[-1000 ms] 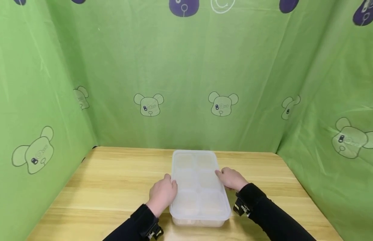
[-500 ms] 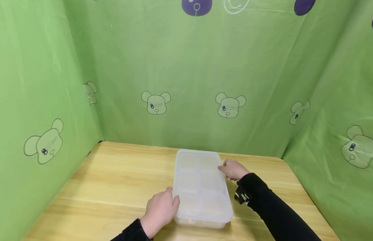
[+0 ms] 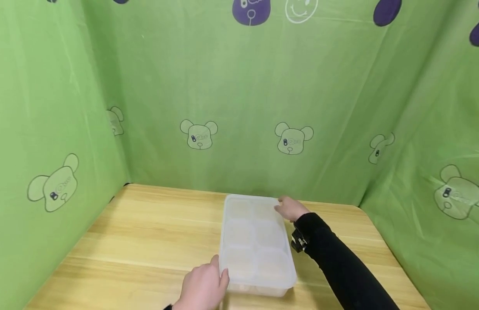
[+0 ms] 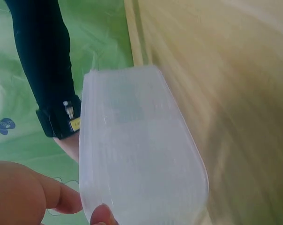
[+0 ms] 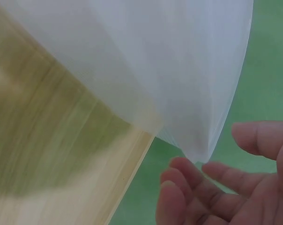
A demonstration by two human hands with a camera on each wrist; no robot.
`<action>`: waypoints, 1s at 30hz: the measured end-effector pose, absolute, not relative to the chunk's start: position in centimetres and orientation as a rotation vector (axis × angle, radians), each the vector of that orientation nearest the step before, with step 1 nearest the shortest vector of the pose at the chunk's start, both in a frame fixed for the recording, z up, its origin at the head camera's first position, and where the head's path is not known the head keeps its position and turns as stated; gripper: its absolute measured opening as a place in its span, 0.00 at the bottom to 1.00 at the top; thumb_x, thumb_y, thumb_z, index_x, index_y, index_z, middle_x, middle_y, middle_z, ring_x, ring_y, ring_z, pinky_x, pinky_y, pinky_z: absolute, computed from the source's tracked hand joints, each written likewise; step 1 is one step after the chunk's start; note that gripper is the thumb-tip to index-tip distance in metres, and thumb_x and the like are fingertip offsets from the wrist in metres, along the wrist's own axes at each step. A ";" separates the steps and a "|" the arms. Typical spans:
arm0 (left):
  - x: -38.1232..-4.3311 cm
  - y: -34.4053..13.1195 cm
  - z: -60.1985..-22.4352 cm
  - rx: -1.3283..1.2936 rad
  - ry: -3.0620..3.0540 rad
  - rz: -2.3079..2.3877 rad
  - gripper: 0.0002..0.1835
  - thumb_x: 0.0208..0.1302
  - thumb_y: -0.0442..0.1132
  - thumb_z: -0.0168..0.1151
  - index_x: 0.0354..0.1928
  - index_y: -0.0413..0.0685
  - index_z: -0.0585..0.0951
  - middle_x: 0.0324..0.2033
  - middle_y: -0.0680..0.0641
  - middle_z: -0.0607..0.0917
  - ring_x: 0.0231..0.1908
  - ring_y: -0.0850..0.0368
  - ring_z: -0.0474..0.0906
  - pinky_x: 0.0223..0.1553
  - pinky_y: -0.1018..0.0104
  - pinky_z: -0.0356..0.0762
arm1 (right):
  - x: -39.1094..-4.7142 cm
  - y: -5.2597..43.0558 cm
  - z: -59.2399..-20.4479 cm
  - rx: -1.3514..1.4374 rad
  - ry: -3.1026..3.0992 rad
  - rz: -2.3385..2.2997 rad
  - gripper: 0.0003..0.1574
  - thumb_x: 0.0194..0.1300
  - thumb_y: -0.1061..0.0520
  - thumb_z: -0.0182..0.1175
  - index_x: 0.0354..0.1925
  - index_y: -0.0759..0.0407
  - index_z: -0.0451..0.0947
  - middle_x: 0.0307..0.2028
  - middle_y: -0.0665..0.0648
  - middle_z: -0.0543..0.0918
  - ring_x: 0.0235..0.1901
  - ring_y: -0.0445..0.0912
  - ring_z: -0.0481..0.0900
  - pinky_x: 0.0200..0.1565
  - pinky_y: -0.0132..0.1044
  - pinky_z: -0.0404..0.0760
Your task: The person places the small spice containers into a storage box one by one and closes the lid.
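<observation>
A clear plastic storage box (image 3: 258,290) with a frosted lid (image 3: 254,241) stands lengthwise on the wooden table. Several rounded compartments show faintly through the lid. My left hand (image 3: 203,284) holds the near left edge, thumb over the rim. In the left wrist view, its fingertips (image 4: 103,214) press the box's side wall. At the far right corner is my right hand (image 3: 291,209), thumb overlapping the lid in the head view. In the right wrist view, loosely bent fingers (image 5: 179,183) meet the corner, while the thumb stands slightly off the edge. The box's contents are blurred.
The table (image 3: 154,232) extends to both sides of the box. Green cloth (image 3: 243,86) printed with bear heads hangs behind and along both sides. Each wrist bears a small camera; the right one (image 3: 299,241) is visible below the sleeve.
My right hand has slid along the right edge to the far corner. The left hand has moved down the left edge toward me. The box stays about in place.
</observation>
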State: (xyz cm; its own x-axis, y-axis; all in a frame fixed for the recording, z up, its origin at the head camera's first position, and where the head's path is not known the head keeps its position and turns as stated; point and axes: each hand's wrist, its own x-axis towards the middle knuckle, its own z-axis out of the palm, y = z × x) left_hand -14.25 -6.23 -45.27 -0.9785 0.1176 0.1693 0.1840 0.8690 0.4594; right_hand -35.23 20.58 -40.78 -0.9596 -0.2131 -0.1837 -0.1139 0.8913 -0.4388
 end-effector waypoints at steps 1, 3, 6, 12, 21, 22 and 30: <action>-14.2 -6.2 -45.3 -0.235 -2.904 -0.727 0.28 0.70 0.49 0.57 0.56 0.28 0.78 0.33 0.37 0.87 0.28 0.43 0.84 0.25 0.53 0.81 | -35.5 20.5 -40.8 -0.262 2.839 -0.638 0.34 0.76 0.54 0.48 0.68 0.77 0.61 0.64 0.76 0.69 0.45 0.58 0.80 0.41 0.46 0.82; -14.1 -6.0 -45.3 -0.235 -2.902 -0.727 0.28 0.70 0.50 0.58 0.56 0.27 0.78 0.34 0.37 0.87 0.28 0.43 0.85 0.26 0.53 0.82 | -36.1 20.4 -40.9 -0.294 2.859 -0.618 0.32 0.75 0.56 0.49 0.67 0.77 0.62 0.65 0.77 0.68 0.56 0.65 0.76 0.54 0.52 0.78; -14.0 -5.9 -45.2 -0.232 -2.905 -0.758 0.29 0.70 0.49 0.58 0.56 0.26 0.77 0.36 0.36 0.87 0.30 0.42 0.85 0.29 0.52 0.84 | -36.6 20.2 -41.1 -0.328 2.884 -0.557 0.30 0.74 0.59 0.49 0.66 0.78 0.64 0.64 0.77 0.69 0.65 0.69 0.66 0.66 0.57 0.65; -14.1 -5.8 -45.3 -0.216 -2.905 -0.835 0.29 0.69 0.48 0.61 0.56 0.25 0.77 0.40 0.33 0.87 0.37 0.39 0.86 0.40 0.48 0.84 | -37.6 20.2 -41.6 -0.339 2.891 -0.479 0.27 0.70 0.65 0.49 0.64 0.76 0.68 0.62 0.74 0.73 0.65 0.67 0.68 0.66 0.55 0.66; -14.3 -6.1 -45.2 -0.221 -2.883 -0.955 0.27 0.68 0.45 0.63 0.56 0.24 0.77 0.44 0.30 0.85 0.43 0.34 0.84 0.48 0.44 0.81 | -38.1 21.0 -42.1 -0.396 2.903 -0.438 0.27 0.67 0.68 0.46 0.63 0.75 0.70 0.60 0.73 0.76 0.63 0.66 0.71 0.65 0.54 0.68; -14.3 -6.2 -45.2 -0.222 -2.880 -0.969 0.27 0.68 0.45 0.63 0.56 0.24 0.77 0.44 0.30 0.85 0.44 0.34 0.84 0.48 0.44 0.80 | -38.1 21.1 -42.0 -0.412 2.905 -0.421 0.27 0.66 0.68 0.46 0.62 0.76 0.70 0.60 0.73 0.76 0.63 0.66 0.71 0.64 0.54 0.69; -14.6 -6.9 -44.8 -0.226 -2.897 -1.039 0.27 0.69 0.45 0.63 0.57 0.27 0.77 0.25 0.48 0.84 0.31 0.52 0.83 0.42 0.52 0.82 | -37.3 21.5 -41.6 -0.393 2.893 -0.400 0.25 0.64 0.70 0.44 0.57 0.77 0.74 0.51 0.70 0.81 0.49 0.60 0.80 0.55 0.51 0.77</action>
State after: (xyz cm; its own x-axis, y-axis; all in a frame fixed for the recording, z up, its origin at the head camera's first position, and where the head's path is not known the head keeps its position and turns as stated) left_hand -14.57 -6.90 -44.78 -0.9878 0.1183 0.1018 0.1560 0.7629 0.6275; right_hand -37.33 21.55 -41.62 -0.9459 -0.2857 -0.1540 -0.2332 0.9283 -0.2896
